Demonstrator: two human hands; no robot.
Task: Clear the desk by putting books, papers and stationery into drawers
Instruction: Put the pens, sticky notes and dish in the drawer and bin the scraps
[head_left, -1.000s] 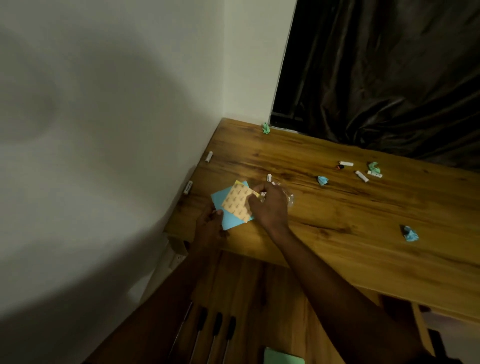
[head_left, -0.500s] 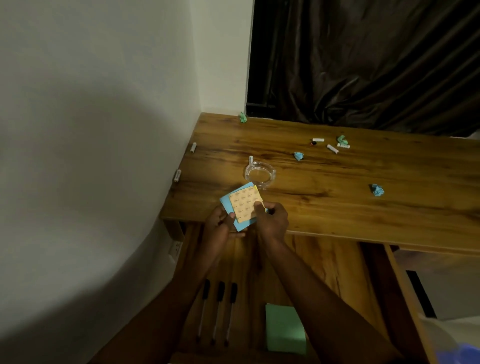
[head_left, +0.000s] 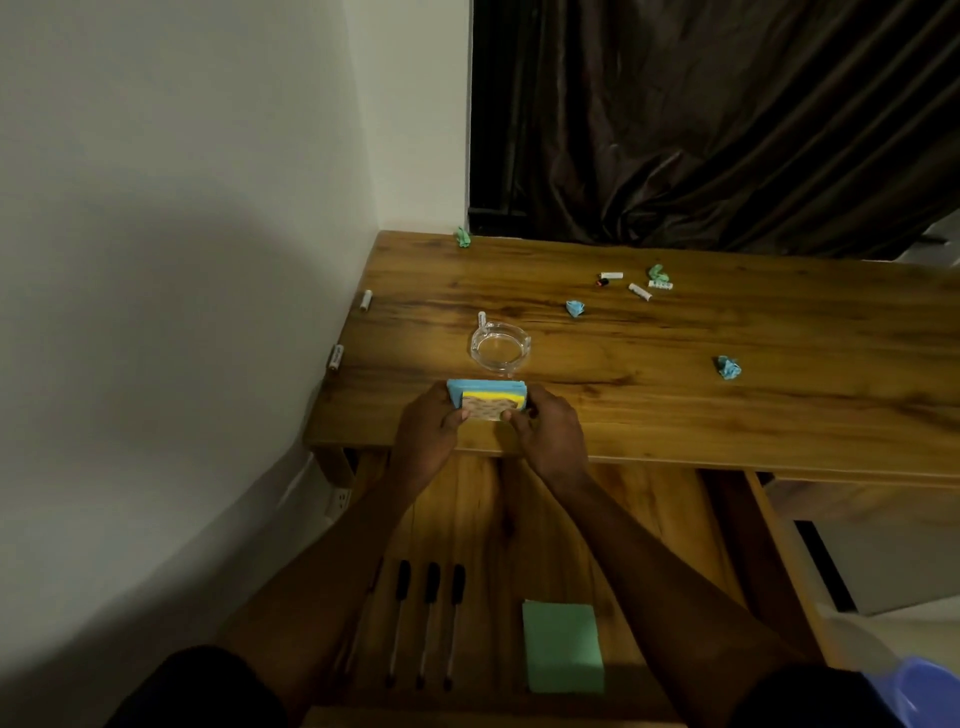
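While open, drawer (head_left: 511, 535): pens (head_left: 428, 623), green pad (head_left: 563, 647).

A paper stack (head_left: 488, 397) is seen layered in blue and yellow, topped by a tan sheet printed with small darker marks. The desk (head_left: 727, 415) is streaked in warm brown grain, a pad (head_left: 563, 647) is shown plain green, and a crumpled scrap (head_left: 729, 367) is picked out in blue.

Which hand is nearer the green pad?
Right. Both hands grip the stack at the desk edge: the right hand is straight beyond the pad, the left hand further left.
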